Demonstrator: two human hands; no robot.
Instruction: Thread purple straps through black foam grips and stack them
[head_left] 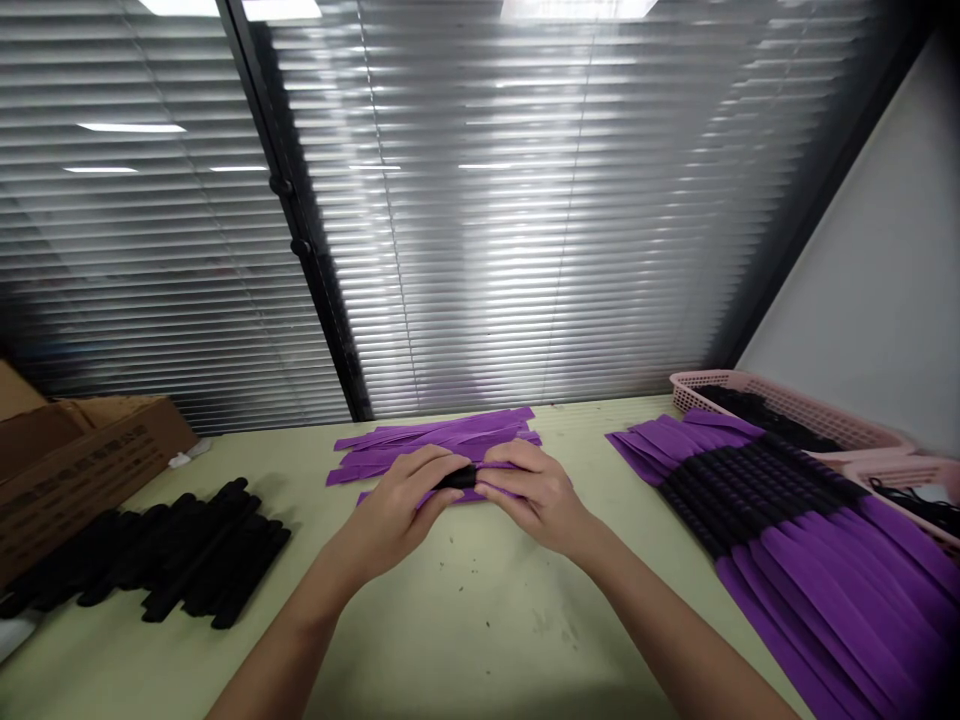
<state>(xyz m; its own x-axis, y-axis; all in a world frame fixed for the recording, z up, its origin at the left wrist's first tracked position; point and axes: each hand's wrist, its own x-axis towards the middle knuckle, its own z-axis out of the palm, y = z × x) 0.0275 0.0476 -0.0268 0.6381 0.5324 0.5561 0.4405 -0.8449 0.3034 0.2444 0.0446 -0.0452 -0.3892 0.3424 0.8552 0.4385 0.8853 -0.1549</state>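
Over the middle of the table, my left hand [405,505] is closed around a short black foam tube [459,478]. My right hand [541,498] is closed at the tube's right end, pinching a purple strip [511,466] whose colour shows between the fingers. Whether the strip enters the tube is hidden by the fingers. Just behind both hands lies a loose pile of flat purple strips [442,436].
Left on the table [480,620] is a heap of black foam tubes [195,550], beside a cardboard box [112,450]. At right lie purple strips with black tubes around them [757,490]. Pink baskets [795,405] holding black items stand behind those. Blinds [487,250] cover the back.
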